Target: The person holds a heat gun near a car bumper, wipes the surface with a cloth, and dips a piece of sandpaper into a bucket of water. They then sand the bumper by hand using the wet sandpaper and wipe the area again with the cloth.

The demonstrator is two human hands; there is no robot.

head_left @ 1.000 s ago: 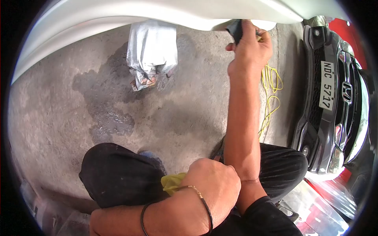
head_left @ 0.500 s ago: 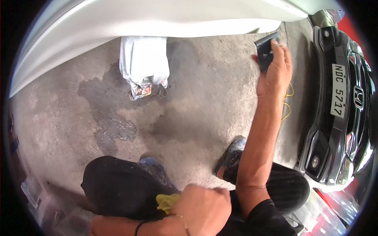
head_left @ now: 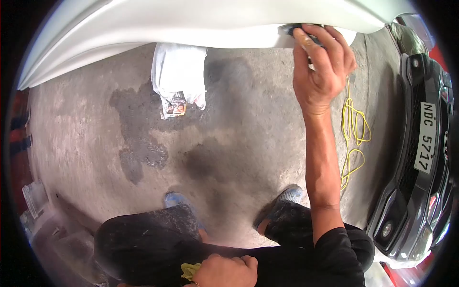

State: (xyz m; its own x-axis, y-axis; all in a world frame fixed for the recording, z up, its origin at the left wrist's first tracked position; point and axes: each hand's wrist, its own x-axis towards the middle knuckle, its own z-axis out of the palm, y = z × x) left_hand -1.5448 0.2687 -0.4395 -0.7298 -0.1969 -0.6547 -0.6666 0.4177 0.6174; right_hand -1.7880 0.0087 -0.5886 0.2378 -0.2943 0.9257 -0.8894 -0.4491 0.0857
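My right hand [head_left: 319,71] reaches far forward, its fingers curled over a dark piece of sandpaper [head_left: 289,29]. The sandpaper is against the lower part of a white car body panel [head_left: 215,34] and is partly hidden by the fingers. Down at my lap, my left hand [head_left: 226,270] is closed around a yellow-green cloth [head_left: 190,271], with one end of the cloth sticking out on the left.
White plastic bag [head_left: 179,71] with printed paper hangs at the panel's lower edge. Yellow cord [head_left: 354,124] lies coiled on the concrete floor [head_left: 253,124], which has wet patches. At right stands a dark car bumper [head_left: 401,158] with a licence plate [head_left: 424,138].
My right hand has moved forward and left, bringing the sandpaper from in front of the panel onto it. The left hand has dropped lower with the cloth. The view has shifted slightly.
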